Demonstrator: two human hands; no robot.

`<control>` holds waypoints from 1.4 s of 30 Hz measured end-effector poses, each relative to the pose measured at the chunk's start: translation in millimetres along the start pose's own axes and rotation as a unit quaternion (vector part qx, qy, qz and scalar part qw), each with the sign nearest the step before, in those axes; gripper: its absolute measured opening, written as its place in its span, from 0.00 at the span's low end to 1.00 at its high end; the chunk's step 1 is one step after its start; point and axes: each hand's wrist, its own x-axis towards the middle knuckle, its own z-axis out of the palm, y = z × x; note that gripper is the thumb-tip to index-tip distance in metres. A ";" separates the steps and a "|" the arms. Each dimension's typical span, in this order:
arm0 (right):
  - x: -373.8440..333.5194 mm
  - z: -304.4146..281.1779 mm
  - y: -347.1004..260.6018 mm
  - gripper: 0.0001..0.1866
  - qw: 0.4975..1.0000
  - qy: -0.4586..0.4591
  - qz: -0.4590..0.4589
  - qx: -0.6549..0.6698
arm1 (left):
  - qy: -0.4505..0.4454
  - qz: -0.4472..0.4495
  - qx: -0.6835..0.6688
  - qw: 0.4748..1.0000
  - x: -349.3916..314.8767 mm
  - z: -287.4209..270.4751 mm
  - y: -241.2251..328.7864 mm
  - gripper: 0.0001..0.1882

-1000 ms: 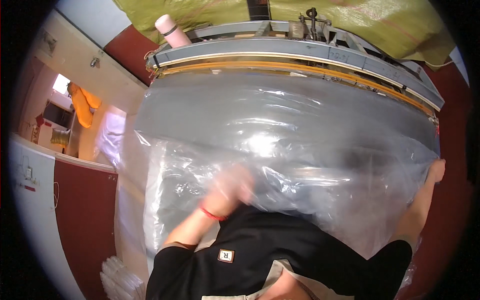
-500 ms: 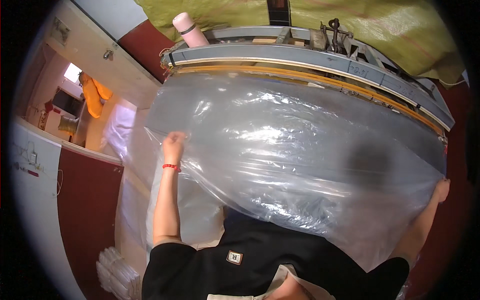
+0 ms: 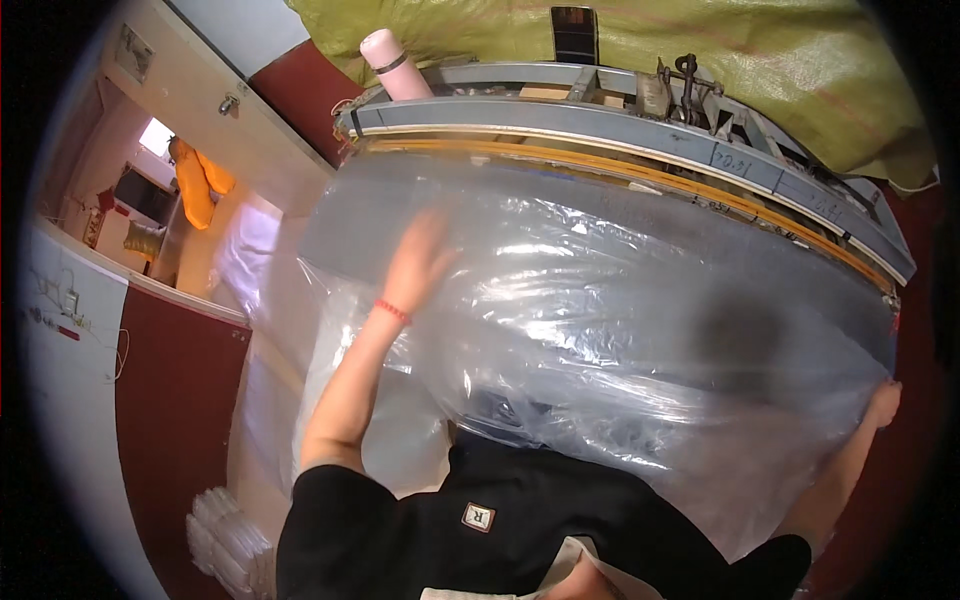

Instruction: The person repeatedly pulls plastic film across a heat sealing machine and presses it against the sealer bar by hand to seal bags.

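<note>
A wide sheet of clear plastic film [image 3: 560, 300] is spread over a grey work surface [image 3: 375, 190] in front of me, glossy and creased, its near edge hanging against my body. My left hand [image 3: 420, 262], with a red bead bracelet [image 3: 393, 312] at the wrist, is over the film's left part; it is smeared by motion, but its fingers look stretched out and hold nothing. Out at the far right edge, my right hand [image 3: 884, 403] is closed on the film's near right corner. Its fingertips are partly hidden.
A long grey metal bar frame [image 3: 620, 110] with a yellow strip [image 3: 560, 160] runs along the back. Behind its left end stands a pink bottle [image 3: 395, 65]. A yellow-green tarp [image 3: 760, 60] hangs behind. Folded clear plastic [image 3: 228, 540] lies lower left, near an open door [image 3: 215, 95].
My left hand has let go of the film's left edge and moved up and to the right over it. The film's left part has dropped. My right hand stays at the right corner, slightly lower.
</note>
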 end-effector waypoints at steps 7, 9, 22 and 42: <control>13.7 9.9 8.9 0.20 1.000 -0.006 -0.001 0.004 | 0.058 -0.036 0.112 0.991 16.9 1.4 -41.9 0.20; 11.5 7.6 4.7 0.20 1.000 -0.004 0.000 0.002 | 0.027 -0.099 0.129 0.986 33.8 -0.1 -46.9 0.20; 55.8 34.7 64.9 0.24 0.932 0.014 -0.015 0.361 | 0.048 -0.192 0.092 0.976 87.4 20.4 -71.4 0.17; 46.8 27.9 -69.6 0.13 0.936 0.237 -0.244 0.092 | 0.322 -0.264 -0.107 0.903 116.3 52.7 -200.0 0.16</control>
